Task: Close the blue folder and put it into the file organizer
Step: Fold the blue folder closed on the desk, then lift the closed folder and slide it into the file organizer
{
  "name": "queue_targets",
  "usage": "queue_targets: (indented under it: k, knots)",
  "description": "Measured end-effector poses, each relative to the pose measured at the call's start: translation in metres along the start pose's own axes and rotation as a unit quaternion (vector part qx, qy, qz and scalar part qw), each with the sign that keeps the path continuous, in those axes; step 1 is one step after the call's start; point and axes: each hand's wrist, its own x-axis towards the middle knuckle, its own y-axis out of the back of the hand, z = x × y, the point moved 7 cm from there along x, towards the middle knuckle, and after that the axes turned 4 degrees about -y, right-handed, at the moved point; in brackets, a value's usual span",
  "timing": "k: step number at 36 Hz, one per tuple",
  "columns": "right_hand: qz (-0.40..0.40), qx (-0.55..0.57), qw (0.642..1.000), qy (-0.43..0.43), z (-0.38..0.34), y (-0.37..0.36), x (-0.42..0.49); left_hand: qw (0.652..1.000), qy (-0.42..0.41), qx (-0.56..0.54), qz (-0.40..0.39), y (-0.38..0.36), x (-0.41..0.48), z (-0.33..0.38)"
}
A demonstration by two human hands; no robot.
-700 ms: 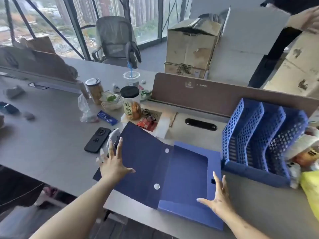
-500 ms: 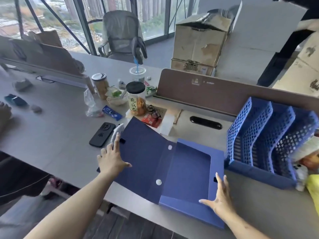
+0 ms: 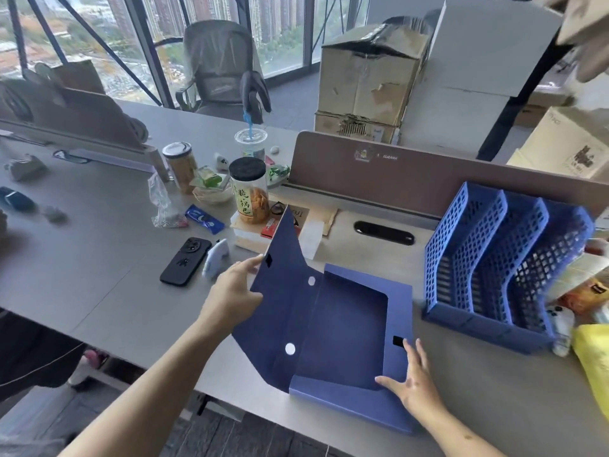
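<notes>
Left hand (image 3: 235, 293) grips the blue folder (image 3: 346, 328) cover, fingertips hidden behind it; right hand (image 3: 412, 380) rests flat.

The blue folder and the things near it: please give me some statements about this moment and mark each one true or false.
1. The left hand holds the raised flap of the blue folder. True.
2. The blue folder already stands inside the file organizer. False: it lies open on the desk, left of the organizer.
3. The right hand rests on the folder's near right corner. True.
4. The organizer's slots are full of papers. False: the slots that show look empty.
5. A black phone lies on the desk left of the folder. True.
</notes>
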Motion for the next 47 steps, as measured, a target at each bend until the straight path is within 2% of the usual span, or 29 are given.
queue_targets:
  k: [4, 8, 15, 21, 26, 31, 36, 47]
  knots:
    - [0.007, -0.009, 1.000, -0.002, -0.009, 0.005, 0.001, 0.995, -0.030, -0.075, -0.060, -0.026, -0.005, 0.027]
    - [0.033, 0.023, 0.998, 0.050, -0.045, 0.018, 0.000, 0.988, -0.059, -0.104, -0.101, -0.056, -0.007, 0.048]
    - [0.005, 0.194, 0.980, 0.054, -0.107, 0.030, -0.002, 0.982, -0.038, -0.124, -0.134, -0.110, 0.009, 0.052]
    - [0.004, 0.203, 0.976, 0.075, -0.125, 0.032, -0.010, 0.982, 0.013, -0.115, -0.150, -0.151, 0.021, 0.023]
    - [-0.007, 0.221, 0.973, 0.061, -0.109, 0.027, -0.014, 0.983, 0.089, -0.076, -0.143, -0.171, 0.019, -0.004]
    - [0.014, 0.225, 0.973, 0.044, -0.086, 0.032, -0.017, 0.980, 0.130, -0.036, -0.144, -0.186, 0.018, -0.019]
    - [0.016, 0.220, 0.975, 0.025, -0.069, 0.036, -0.019, 0.978, 0.140, -0.031, -0.152, -0.197, 0.018, -0.016]
    - [-0.053, 0.234, 0.968, -0.070, -0.027, 0.026, -0.016, 0.978, 0.155, 0.045, -0.136, -0.215, 0.013, -0.006]
